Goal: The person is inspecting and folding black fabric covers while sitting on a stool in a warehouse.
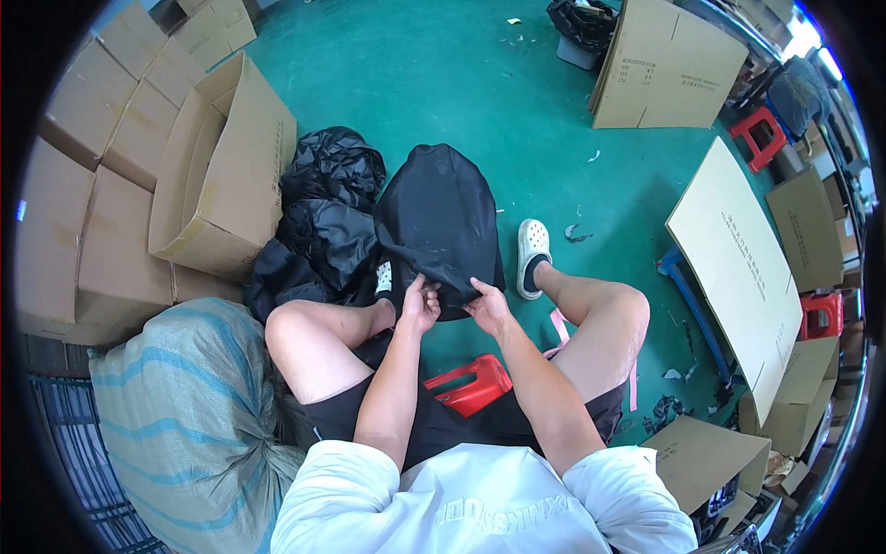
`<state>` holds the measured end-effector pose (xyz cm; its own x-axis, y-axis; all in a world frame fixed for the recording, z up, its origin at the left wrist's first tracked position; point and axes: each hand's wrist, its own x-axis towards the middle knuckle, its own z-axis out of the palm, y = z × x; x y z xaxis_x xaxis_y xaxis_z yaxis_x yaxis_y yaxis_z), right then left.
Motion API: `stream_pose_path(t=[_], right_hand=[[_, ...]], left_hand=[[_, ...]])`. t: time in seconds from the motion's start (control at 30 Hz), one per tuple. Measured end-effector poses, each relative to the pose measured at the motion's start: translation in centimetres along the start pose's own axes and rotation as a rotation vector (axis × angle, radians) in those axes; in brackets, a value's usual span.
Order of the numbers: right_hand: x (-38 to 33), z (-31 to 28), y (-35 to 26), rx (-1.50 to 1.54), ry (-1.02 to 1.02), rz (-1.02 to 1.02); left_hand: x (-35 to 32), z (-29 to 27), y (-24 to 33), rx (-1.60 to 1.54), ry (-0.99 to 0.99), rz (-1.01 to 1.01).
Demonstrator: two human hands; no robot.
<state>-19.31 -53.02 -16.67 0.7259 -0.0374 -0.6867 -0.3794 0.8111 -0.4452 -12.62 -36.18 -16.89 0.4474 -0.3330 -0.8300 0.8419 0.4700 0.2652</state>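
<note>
A black fabric cover [437, 205], rounded at its far end and bulging as if over something, stands in front of me between my lower legs. What it covers is hidden. My left hand [422, 306] pinches its near edge, fingers curled in. A short way to the right, my right hand [488, 307] grips the same edge with thumb and fingers. Slack cloth hangs between the two hands. To the left of the cover, touching it, lies a heap of crumpled black fabric [334, 189].
An open cardboard box [231, 175] and stacked cartons [125, 217] stand left. A striped woven sack [180, 379] bulges at the lower left. A red plastic stool [472, 384] shows between my thighs. Flat cardboard sheets [738, 277] lean at right. Scraps litter the green floor [443, 74].
</note>
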Motion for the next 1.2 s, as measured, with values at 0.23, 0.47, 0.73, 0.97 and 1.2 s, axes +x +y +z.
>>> stream_pose_path(t=[0.23,0.47,0.73,0.97,1.2], right_hand=[[-0.4,0.8,0.3,0.024,-0.102,0.094],[3.3,-3.8,2.0,-0.471,0.524,-0.079],[5.1,-5.4,5.4,-0.528,0.723,-0.11],[6.8,-7.0,6.0,-0.194,0.757,-0.127],[7.4,-5.8,6.6,-0.098,0.727,-0.099]], left_hand=[[1.1,-1.4,-0.3,-0.314,-0.195,0.182],[1.1,-3.9,-4.2,-0.15,0.181,0.277],[2.7,-5.8,-8.2,-0.281,0.496,0.25],[5.9,-6.9,-8.9,-0.371,0.357,0.227],[7.1,-8.4,-8.1,-0.27,0.378,0.334]])
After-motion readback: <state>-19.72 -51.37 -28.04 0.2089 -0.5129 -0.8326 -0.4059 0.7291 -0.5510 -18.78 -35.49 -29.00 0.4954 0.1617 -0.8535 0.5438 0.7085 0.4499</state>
